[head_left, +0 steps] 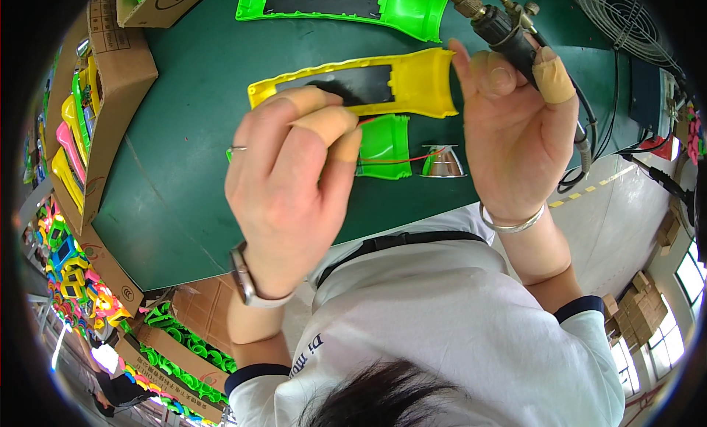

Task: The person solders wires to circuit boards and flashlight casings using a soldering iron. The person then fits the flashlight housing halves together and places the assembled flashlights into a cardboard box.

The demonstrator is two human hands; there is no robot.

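My left hand (283, 166) is closed, with tan coverings on its fingers and the fingertips pressed together beside a yellow plastic shell (423, 81). What they pinch is hidden; a bit of red wire shows by them. Under that shell lies a green plastic shell (387, 143), partly covered by the hand. Thin red and dark wires (401, 160) run across it to a silver cone-shaped reflector (443, 163). My right hand (519, 125), palm up, grips a black-handled tool (508, 40) with metal fittings and a cable; its tip is out of view.
Another green shell (416, 11) lies at the far edge of the green table (184, 184). Cardboard boxes (121, 125) with colourful plastic parts stand left. A round fan guard (618, 18) and a dark box (648, 96) are at far right. Black cables (615, 110) hang beside the right hand.
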